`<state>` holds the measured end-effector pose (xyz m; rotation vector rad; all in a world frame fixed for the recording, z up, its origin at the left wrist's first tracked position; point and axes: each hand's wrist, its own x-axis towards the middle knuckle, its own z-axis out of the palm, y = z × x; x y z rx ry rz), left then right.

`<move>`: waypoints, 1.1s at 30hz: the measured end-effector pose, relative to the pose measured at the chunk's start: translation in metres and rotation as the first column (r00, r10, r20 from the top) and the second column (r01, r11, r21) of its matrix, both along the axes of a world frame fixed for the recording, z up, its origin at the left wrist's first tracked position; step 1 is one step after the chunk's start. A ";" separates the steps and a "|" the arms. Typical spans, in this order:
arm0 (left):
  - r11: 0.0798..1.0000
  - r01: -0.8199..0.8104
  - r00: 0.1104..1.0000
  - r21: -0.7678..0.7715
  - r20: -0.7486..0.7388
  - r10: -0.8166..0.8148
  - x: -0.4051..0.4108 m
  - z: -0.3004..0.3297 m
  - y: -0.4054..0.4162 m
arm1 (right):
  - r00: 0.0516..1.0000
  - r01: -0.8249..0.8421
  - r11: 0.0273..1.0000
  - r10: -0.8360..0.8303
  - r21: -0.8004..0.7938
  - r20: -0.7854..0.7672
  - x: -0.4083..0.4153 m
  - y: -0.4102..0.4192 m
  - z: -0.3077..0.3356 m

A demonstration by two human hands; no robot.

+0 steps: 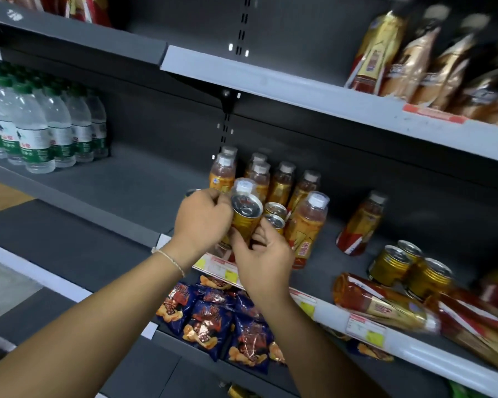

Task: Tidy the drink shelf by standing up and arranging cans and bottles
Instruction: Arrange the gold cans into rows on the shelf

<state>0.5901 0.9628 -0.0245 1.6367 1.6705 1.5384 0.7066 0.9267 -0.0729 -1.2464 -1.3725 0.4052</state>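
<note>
at the shelf (328,234) front, left hand (203,218) and right hand (263,261) both clasp one gold can (246,216) between them.

gold can (246,222) with silver top; orange bottles (306,228), white caps, red-gold labels; clear water bottles (35,130), green caps, white-green labels; dark blue snack bags (207,320); grey shelf (133,191); yellow price tags (375,337)
</note>
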 end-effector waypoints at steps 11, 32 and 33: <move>0.961 0.274 0.962 -0.028 0.006 -0.274 0.170 0.019 -0.085 | 0.991 0.126 0.992 -0.126 -0.003 -0.040 0.174 -0.097 0.015; 0.668 0.732 0.662 -0.134 -0.096 -0.744 0.492 0.028 -0.210 | 0.847 0.528 0.848 -0.524 -0.029 0.088 0.476 -0.279 0.027; 0.655 0.743 0.649 -0.134 -0.095 -0.755 0.500 0.028 -0.210 | 0.837 0.545 0.838 -0.541 -0.030 0.080 0.483 -0.281 0.028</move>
